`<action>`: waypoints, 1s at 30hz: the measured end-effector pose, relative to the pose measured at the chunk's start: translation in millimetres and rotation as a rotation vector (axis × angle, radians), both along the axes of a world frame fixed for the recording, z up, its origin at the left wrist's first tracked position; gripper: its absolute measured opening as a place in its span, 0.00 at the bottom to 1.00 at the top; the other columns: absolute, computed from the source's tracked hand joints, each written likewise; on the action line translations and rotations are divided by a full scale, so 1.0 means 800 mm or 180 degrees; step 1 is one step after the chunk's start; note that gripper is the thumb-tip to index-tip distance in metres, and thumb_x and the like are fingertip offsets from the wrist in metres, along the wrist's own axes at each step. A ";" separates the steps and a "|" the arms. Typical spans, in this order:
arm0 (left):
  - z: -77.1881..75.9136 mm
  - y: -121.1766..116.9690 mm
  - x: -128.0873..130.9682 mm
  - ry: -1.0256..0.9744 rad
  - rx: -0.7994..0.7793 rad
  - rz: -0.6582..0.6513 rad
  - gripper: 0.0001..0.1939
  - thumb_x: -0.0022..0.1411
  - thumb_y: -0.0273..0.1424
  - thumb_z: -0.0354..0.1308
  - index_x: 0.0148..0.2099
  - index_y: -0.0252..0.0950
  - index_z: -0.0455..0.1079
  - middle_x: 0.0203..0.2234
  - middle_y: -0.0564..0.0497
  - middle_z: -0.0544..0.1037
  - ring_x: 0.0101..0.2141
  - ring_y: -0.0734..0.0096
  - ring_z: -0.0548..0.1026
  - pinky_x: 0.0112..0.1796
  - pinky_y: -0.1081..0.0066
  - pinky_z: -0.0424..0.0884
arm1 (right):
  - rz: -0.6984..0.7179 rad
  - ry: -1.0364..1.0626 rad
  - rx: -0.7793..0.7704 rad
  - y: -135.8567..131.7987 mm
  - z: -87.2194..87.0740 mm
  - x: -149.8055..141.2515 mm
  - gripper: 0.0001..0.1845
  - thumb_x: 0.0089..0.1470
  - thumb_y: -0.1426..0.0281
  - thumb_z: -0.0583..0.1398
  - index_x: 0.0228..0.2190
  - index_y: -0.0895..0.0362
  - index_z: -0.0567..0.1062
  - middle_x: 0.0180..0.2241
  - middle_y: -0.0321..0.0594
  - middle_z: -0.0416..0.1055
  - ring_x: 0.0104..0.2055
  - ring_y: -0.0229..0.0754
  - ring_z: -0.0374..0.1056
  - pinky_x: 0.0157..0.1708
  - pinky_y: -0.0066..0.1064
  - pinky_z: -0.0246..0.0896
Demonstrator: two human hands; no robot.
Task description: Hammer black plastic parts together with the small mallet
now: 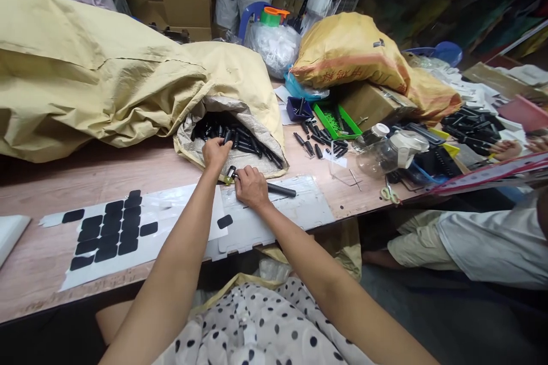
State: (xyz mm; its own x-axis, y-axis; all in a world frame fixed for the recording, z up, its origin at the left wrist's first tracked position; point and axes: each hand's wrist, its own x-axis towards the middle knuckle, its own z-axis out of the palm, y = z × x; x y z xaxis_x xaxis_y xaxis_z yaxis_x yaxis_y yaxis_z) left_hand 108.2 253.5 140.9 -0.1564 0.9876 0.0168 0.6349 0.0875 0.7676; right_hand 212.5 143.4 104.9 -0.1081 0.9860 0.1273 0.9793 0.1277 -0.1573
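My left hand reaches into the mouth of a large yellow woven sack, its fingers closed on a short black cylindrical part. Many similar black parts lie inside the sack's opening. Just to the right, my right hand is wrapped round a black tube, which sticks out past the hand to the right over a white board. A small shiny piece with yellow at its base lies between the hands; whether it joins the tube is hidden.
Black rounded stickers lie on a white sheet at left. Beyond the sack are loose black parts, a green tray, a clear jug and scissors. Another person sits at right, hands over the table.
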 end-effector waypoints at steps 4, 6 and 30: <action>-0.002 -0.085 -0.042 -0.0377 0.0255 -0.0371 0.14 0.58 0.38 0.61 0.42 0.37 0.81 0.32 0.52 0.83 0.35 0.64 0.77 0.39 0.69 0.71 | 0.0000 0.0048 0.0073 0.001 -0.004 0.001 0.12 0.66 0.68 0.54 0.47 0.55 0.75 0.45 0.48 0.71 0.48 0.51 0.62 0.45 0.38 0.58; -0.011 -0.129 -0.067 -0.0354 0.0222 -0.0412 0.14 0.57 0.40 0.62 0.43 0.39 0.81 0.33 0.52 0.83 0.34 0.64 0.76 0.39 0.68 0.72 | -0.0017 0.0065 0.0082 0.002 -0.007 0.002 0.12 0.66 0.68 0.55 0.47 0.55 0.75 0.45 0.49 0.71 0.48 0.51 0.62 0.46 0.38 0.58; -0.077 -0.199 -0.143 0.0512 0.0641 -0.1000 0.08 0.60 0.36 0.66 0.42 0.45 0.83 0.37 0.49 0.74 0.41 0.58 0.71 0.46 0.61 0.72 | 0.0289 0.0745 0.0263 -0.011 0.017 0.010 0.15 0.66 0.71 0.55 0.48 0.54 0.80 0.43 0.46 0.77 0.47 0.47 0.70 0.48 0.34 0.65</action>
